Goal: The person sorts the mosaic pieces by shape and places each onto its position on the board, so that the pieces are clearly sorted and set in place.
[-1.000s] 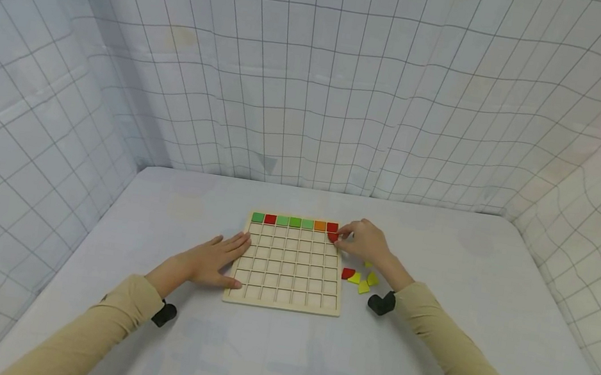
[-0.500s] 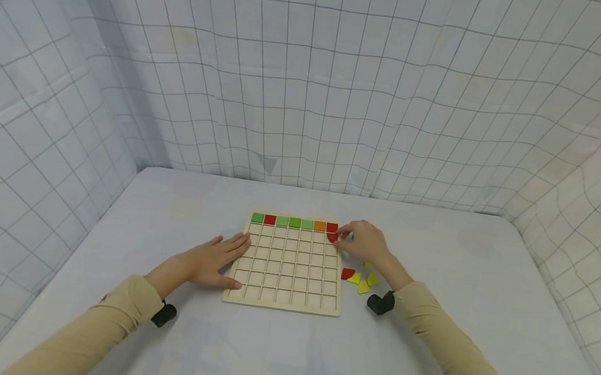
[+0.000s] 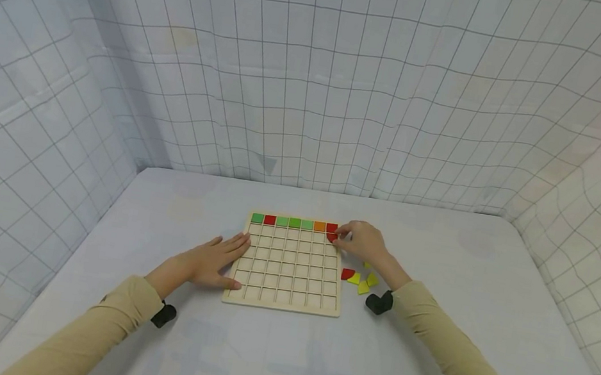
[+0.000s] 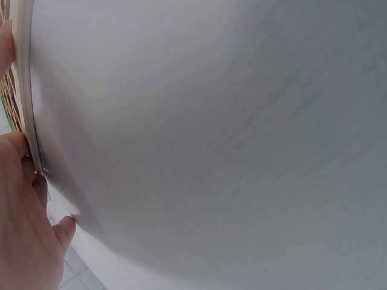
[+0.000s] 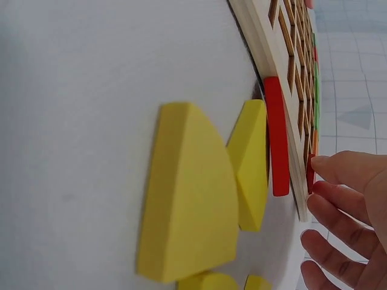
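The enclosure consists of white curtains (image 3: 317,73) with a dark grid pattern, hanging behind and at both sides. The work surface is a white-covered table (image 3: 275,359) with faint blue-grey markings near its front edge. A square, pale wooden grid board (image 3: 283,306) lies flat on it, seven cells wide. The left hand (image 3: 212,262) is spread, fingers extended over the board's left rim, gripping nothing. The right hand (image 3: 365,241) is nearly closed, thumb and fingertips pinching a glossy red quarter-circle piece (image 3: 332,238) at the second-row cell of the rightmost column; full seating cannot be determined. Square tiles (image 3: 295,222) in green, red and orange fill the top row. Thick yellow pieces (image 3: 364,288) lie right of the board, near a second red piece (image 3: 348,274).
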Available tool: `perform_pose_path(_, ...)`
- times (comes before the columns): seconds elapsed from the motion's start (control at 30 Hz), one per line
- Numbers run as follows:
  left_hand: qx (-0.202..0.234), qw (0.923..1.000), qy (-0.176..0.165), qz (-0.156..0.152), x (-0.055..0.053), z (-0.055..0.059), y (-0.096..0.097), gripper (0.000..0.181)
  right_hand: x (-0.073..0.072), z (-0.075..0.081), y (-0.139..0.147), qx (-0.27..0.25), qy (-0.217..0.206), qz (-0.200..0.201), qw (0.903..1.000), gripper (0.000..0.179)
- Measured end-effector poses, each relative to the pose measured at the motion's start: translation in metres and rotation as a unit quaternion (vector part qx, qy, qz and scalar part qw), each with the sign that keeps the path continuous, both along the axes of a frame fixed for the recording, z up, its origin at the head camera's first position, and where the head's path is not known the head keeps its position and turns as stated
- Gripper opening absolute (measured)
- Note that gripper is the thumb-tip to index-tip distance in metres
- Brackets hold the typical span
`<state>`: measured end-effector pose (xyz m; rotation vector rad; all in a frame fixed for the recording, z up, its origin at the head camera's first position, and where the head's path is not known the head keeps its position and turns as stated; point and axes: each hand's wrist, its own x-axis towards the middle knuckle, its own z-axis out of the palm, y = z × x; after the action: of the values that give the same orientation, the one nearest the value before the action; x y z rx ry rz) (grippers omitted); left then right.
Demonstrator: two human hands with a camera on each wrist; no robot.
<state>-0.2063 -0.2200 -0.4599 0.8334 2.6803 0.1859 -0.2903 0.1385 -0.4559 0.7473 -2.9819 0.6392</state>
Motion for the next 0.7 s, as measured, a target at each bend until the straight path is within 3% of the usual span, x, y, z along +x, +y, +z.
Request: perform_pose_path(0.7,0.002,1.0,0.002,-0.003,0.001,0.0025,0.0008,0.099,-0.0029,-0.0031,-0.0014,-0.003,-0.003,-0.021,0.9998,0.025)
